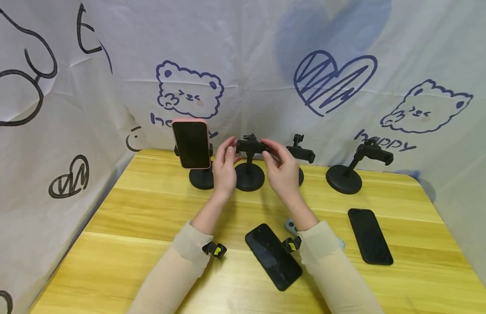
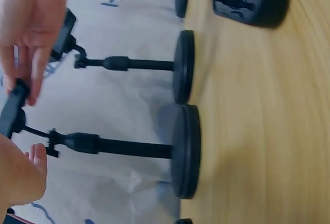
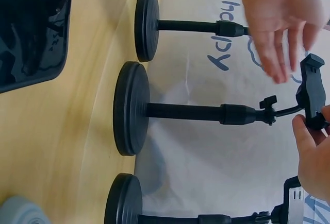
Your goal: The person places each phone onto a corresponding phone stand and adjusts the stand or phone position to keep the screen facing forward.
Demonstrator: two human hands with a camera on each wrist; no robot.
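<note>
A black desk phone stand (image 1: 249,176) with a round base stands between the two hands, its clamp (image 3: 311,87) at the top. My right hand (image 1: 283,170) pinches one end of this clamp between thumb and fingers. Beside the clamp's other end is my left hand (image 1: 225,172); in the right wrist view its fingers (image 3: 273,54) extend fairly straight, with a gap between them and the clamp. To the left, a pink-edged phone (image 1: 192,145) sits upright in another stand (image 1: 202,178).
Further right are two more black stands, one partly behind the right hand (image 1: 301,153) and one apart (image 1: 344,179). Two black phones lie on the table, one in the middle (image 1: 272,257) and one at right (image 1: 370,235). A grey-blue object (image 1: 290,225) is partly under the right forearm.
</note>
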